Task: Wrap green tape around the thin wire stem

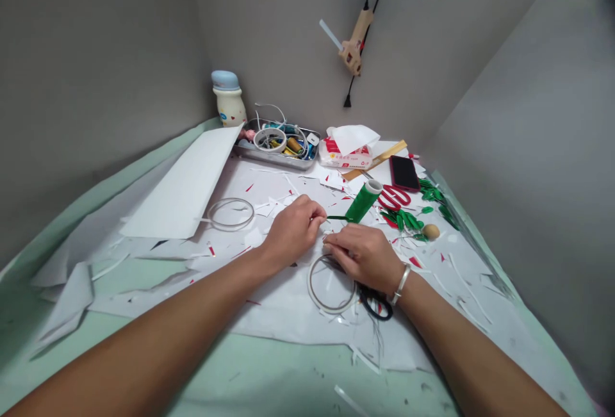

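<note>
In the middle of the table, my left hand (298,228) is closed, its thumb and forefinger pinching the end of a thin green strip (339,217). The strip points right, towards a standing spool of green thread (364,201). My right hand (365,253) is just beside it with the fingers pressed together; whatever they hold is too small to make out. Under that hand lie a roll of narrow white tape (312,292) and black-handled scissors (377,307), both partly covered. Shiny green leaves (404,220) and a round wooden bead (431,232) lie to the right.
Red-handled scissors (394,198), a phone (404,173) and a tissue pack (346,153) sit further back. A metal tray (283,159) holds tape and thread. A white sheet (185,180) and a tape ring (230,214) lie left. A glue gun (355,45) hangs on the wall.
</note>
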The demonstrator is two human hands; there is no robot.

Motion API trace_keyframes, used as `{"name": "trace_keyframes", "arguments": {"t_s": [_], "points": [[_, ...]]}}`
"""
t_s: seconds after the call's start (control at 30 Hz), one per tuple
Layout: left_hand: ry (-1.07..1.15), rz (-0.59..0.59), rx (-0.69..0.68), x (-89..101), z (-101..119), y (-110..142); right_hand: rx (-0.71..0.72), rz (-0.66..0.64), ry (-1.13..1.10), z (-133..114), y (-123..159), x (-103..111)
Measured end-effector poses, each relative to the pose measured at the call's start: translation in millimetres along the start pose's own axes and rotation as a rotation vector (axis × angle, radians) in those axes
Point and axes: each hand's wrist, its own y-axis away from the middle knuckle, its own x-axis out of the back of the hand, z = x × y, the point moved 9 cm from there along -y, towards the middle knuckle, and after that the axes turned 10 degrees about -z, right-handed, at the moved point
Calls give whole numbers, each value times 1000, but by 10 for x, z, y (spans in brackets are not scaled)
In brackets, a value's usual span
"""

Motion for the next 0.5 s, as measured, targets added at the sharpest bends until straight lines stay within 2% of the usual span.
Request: {"name": "trace_keyframes", "arguments": {"t_s": [0.13, 0.3, 0.4, 0.5], "points": [[-158, -86, -76, -105, 87, 29, -27, 121, 42, 46, 9, 162], [-31, -219, -228, -216, 261, 52, -223, 261, -226, 459, 71, 282], [108, -184, -213, -159, 257, 24, -305, 207, -361, 643, 95, 177], [210, -96, -164, -66, 181, -10, -272, 74, -337, 595, 70, 41]]}}
